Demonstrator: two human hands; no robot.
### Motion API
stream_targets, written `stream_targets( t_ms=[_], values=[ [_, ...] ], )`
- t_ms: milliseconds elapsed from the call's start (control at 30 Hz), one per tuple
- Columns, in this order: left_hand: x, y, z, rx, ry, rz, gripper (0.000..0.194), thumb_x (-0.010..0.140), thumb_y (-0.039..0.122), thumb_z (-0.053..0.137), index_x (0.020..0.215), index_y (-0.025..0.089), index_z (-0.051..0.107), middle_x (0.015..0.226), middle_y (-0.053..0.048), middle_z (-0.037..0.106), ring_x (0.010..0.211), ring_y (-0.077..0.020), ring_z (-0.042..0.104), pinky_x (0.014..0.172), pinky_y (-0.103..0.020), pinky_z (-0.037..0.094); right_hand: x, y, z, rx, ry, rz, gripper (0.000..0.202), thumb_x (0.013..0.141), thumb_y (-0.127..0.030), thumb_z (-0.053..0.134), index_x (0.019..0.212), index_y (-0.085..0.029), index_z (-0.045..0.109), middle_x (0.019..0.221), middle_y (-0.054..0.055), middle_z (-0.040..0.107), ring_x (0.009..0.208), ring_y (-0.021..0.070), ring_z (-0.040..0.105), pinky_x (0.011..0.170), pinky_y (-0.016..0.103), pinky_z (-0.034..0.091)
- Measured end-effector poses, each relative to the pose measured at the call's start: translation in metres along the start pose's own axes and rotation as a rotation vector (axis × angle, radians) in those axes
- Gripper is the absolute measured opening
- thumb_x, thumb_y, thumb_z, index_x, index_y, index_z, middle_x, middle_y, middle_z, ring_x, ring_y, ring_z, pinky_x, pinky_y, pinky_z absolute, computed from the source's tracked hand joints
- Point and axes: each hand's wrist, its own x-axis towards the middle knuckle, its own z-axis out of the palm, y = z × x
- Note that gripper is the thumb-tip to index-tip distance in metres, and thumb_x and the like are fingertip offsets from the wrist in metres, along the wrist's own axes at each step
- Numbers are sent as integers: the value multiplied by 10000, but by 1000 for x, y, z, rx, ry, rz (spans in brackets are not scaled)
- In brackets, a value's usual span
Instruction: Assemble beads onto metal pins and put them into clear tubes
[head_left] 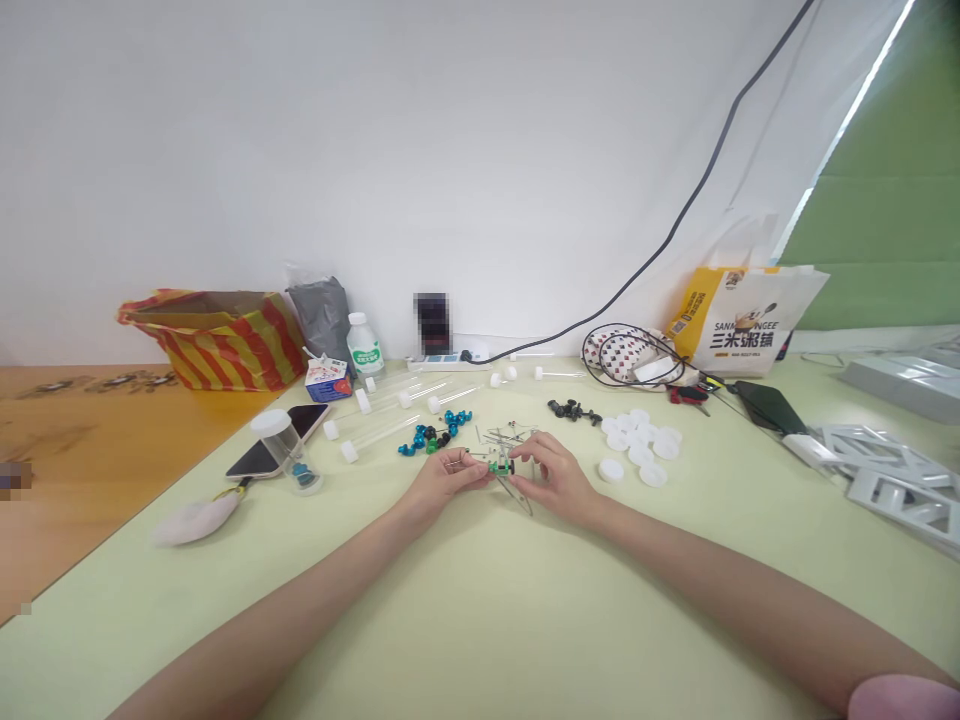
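Observation:
A small green clamp-like part (498,467) with thin metal rods is pinched between the thumb and fingers of my left hand (442,482). At its right end sits a black knob (511,467), and the thumb and fingertips of my right hand (559,483) close around that knob. Several thin metal rods (517,495) lie on the table under and behind my hands. Just left of them is a pile of blue, black and green small parts (435,434). Black knobs (574,411) are heaped behind my right hand, with round white caps (641,435) to its right.
Clear tubes with white caps (382,436) lie at the back left. A capped clear container (289,450) stands by a phone (262,455). Farther back are a striped bag (225,345), a white bottle (365,345) and a power strip (450,361). Grey plastic frames (892,465) lie right.

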Motion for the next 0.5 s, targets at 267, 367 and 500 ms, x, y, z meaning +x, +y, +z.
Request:
stream_targets(
  t_ms=[267,367,500],
  values=[
    [-2,2,2,-2,3,-2,262,569,310,758,604,126,575,719,-62,696,736,-182,646,861,-390,452,0,0,1,8,3,-12,208,774,-256,591,979,-227,580,854,60,548,829,189,513,631,288,450],
    [-2,2,1,-9,3,-1,264,568,305,760,599,129,566,718,-57,696,738,-182,646,865,-393,450,0,1,1,13,-2,-7,200,781,-261,581,978,-222,584,858,61,544,825,185,510,627,287,450],
    [0,1,0,-5,-6,2,254,585,297,751,611,125,567,727,-62,696,743,-179,644,868,-395,448,0,0,1,23,-1,-3,211,783,-268,581,988,-219,584,859,60,541,830,181,510,622,281,451]
  ],
)
